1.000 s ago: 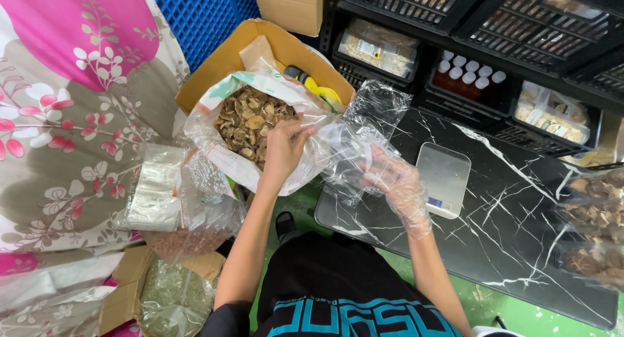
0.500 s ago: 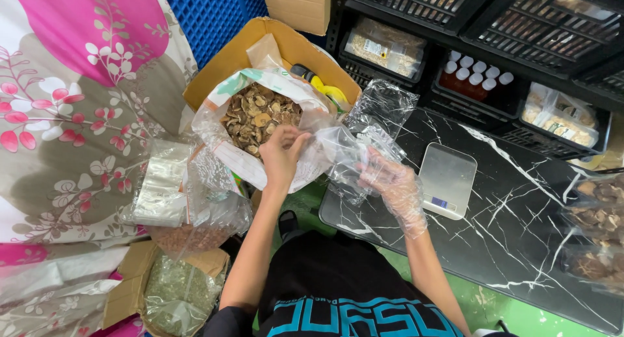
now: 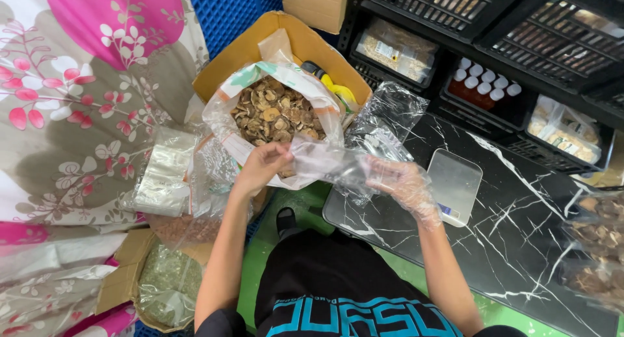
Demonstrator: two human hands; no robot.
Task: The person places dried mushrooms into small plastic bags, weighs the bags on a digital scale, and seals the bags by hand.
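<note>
My left hand (image 3: 263, 165) pinches one edge of a small clear plastic bag (image 3: 331, 165) just below a large open bag of dried brown mushroom slices (image 3: 276, 113). My right hand (image 3: 403, 184), covered by a thin clear plastic glove, holds the other side of the same small bag. The bag is stretched between both hands over the edge of the black marble-pattern table (image 3: 520, 246). The big bag of dried slices sits in an open cardboard box (image 3: 244, 51).
A small digital scale (image 3: 454, 186) lies on the table right of my hands. Another clear bag (image 3: 387, 113) rests behind it. Black crates (image 3: 481, 90) with bottles and packets line the back. Stacked clear pouches (image 3: 162, 178) and a bag of green herbs (image 3: 166, 288) lie left.
My left hand has come out of the big bag of dried slices and moved down to the small clear bag. Both hands now hold that bag between them.
</note>
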